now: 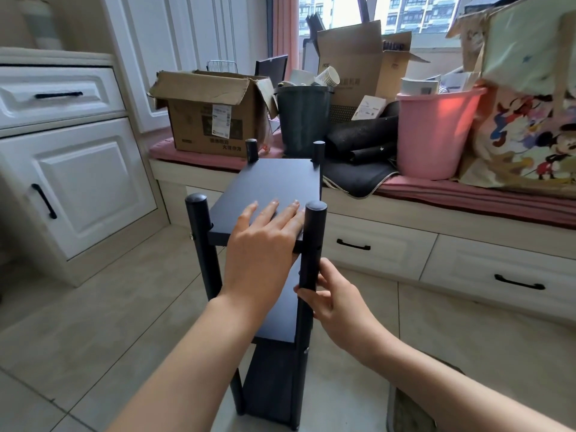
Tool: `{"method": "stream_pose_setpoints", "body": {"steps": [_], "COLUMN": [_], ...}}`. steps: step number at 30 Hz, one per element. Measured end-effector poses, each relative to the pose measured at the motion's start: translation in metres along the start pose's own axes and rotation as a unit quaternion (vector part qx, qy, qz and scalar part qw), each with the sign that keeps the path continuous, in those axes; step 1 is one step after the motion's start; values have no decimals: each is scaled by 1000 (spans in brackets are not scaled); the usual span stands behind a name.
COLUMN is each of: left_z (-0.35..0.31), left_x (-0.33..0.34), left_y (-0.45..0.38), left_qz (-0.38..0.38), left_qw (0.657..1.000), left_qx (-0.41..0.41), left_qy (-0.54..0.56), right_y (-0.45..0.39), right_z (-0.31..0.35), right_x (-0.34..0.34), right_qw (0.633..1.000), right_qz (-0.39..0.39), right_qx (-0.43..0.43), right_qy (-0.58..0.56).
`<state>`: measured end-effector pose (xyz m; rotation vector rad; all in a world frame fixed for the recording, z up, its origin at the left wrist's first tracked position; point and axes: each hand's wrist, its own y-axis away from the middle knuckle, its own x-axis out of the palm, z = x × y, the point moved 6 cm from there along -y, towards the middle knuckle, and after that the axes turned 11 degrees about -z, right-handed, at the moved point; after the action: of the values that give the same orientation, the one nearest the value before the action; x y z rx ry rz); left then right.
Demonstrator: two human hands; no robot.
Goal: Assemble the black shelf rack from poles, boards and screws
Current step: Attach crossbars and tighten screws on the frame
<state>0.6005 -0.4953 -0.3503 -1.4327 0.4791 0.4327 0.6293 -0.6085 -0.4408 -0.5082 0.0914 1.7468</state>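
Beige tiled floor (93, 322) of a bright room, black shelf rack (271, 307) standing upright on it, right hand (330, 302) gripping the near right pole (313, 244), left hand (265, 244) flat with fingers spread on the top board (274, 182), cluttered window bench (436, 198) beyond with cardboard box (212, 110) and pink bucket (433, 132).

Open tiled floor (93, 322) flanks the rack (274, 188); cluttered window bench (436, 194) blocks behind.
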Motion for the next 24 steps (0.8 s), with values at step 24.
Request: {"method": "stream_pose_setpoints", "body": {"steps": [24], "left_z": [12], "left_x": [-2], "left_y": [7], "left_qz": [42], "left_qw": [998], "left_qx": [-44], "left_qy": [32], "right_y": [0], "right_z": [-1], "right_x": [-7], "right_qw": [999], "right_qz": [-2], "right_qx": [12], "right_qy": [-30]}}
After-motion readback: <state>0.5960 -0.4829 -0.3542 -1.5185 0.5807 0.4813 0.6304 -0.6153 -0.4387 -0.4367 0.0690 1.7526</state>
